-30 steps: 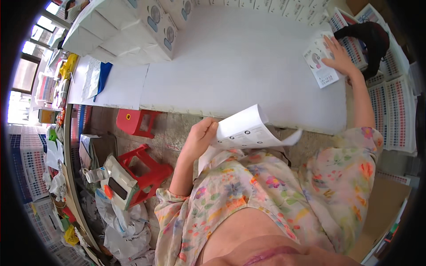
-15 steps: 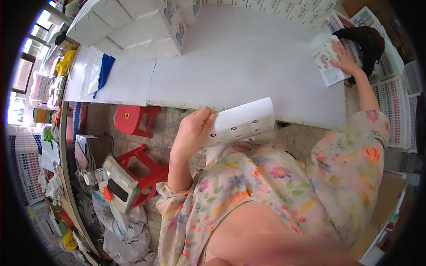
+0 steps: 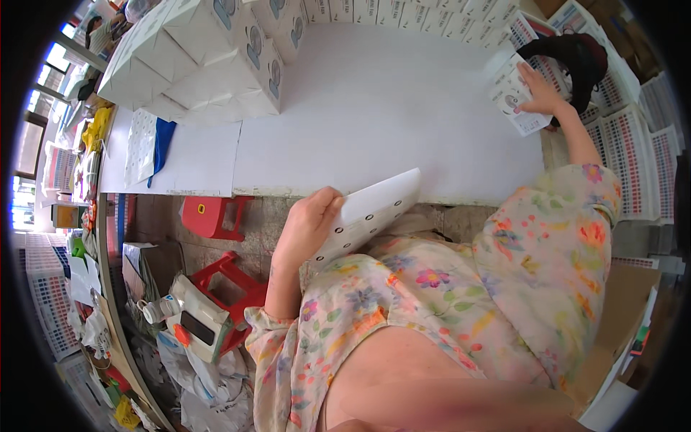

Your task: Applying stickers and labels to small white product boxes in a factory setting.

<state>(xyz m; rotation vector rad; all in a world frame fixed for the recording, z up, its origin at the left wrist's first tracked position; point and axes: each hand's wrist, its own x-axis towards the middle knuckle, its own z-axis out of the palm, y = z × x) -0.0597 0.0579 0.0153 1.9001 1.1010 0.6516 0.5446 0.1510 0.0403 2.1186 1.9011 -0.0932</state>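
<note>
My left hand (image 3: pixel 309 227) is closed on the near left end of a flat white carton (image 3: pixel 374 212), its thumb on top. The carton is tilted over my lap by the table's front edge, with small dark round marks printed along it. At the far right, my right hand (image 3: pixel 545 92) lies with fingers spread on a white printed carton (image 3: pixel 512 93) that bears a fan picture. Whether this is one carton or a stack I cannot tell. A black strap-like thing (image 3: pixel 576 61) lies just beyond that hand.
White boxes (image 3: pixel 209 79) are stacked at the table's (image 3: pixel 374 108) back left, and more line its far edge. A plastic sleeve (image 3: pixel 140 147) lies at left. Red stools (image 3: pixel 216 216) and a phone (image 3: pixel 197 327) on a bag are below. Printed sheets (image 3: pixel 630 165) stand in piles at right.
The carton in my left hand has tilted more steeply and come closer to my body. My right hand stays on the carton at the far right. The whole view has shifted slightly.
</note>
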